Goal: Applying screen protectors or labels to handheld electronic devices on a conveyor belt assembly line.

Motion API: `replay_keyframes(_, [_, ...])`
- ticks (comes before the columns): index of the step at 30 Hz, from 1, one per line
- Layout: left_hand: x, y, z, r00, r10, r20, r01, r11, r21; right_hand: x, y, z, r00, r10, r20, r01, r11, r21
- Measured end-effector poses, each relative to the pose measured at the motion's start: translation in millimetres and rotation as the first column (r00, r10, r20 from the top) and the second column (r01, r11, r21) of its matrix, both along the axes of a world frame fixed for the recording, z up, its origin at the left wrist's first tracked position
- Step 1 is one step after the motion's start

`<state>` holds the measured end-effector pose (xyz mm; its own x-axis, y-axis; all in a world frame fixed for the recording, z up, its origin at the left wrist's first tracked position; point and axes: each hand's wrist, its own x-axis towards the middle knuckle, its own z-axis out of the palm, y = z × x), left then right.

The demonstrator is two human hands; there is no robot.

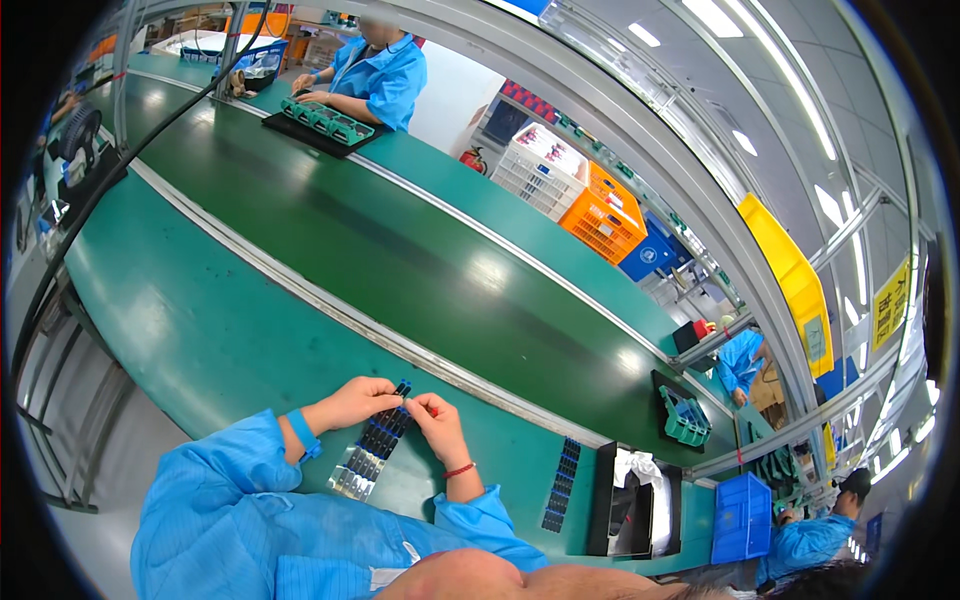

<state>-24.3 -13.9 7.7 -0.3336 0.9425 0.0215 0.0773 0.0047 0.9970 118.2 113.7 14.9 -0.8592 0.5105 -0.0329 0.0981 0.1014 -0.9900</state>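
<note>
A sheet with rows of small black parts with blue edges (378, 443) lies slanted on the green worktop in front of me, its near end clear and shiny. My left hand (362, 402), with a blue band on the wrist, is closed in a pinch at the sheet's far end. From the other side, the fingers of my right hand (440, 430) are bent together at that same end; a red string circles that wrist. Fingers partly hide what each pinch holds. To the right lies a second strip of black parts (562, 484), touched by neither hand.
A black open box (600, 500) holding white wrapping stands right of the strip, with a blue crate (742, 517) beyond. A metal rail (400, 345) separates my worktop from the dark green conveyor (400, 255). Across it, a person (385, 80) handles green boards on a black tray (305, 135).
</note>
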Motion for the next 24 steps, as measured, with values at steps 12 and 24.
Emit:
replay_keyframes(12, [-1.1,0.1,-4.4,0.999,-0.049,0.005,0.049,0.999,0.012,0.3,-3.4,-0.7,0.997,-0.016,-0.071,0.015,1.0,-0.012])
replay_keyframes(24, [-0.8,-3.9,-4.6,0.998,-0.055,0.025,0.055,0.998,-0.002,1.8,-5.4,0.3,0.997,-0.013,-0.071,0.007,0.997,-0.073])
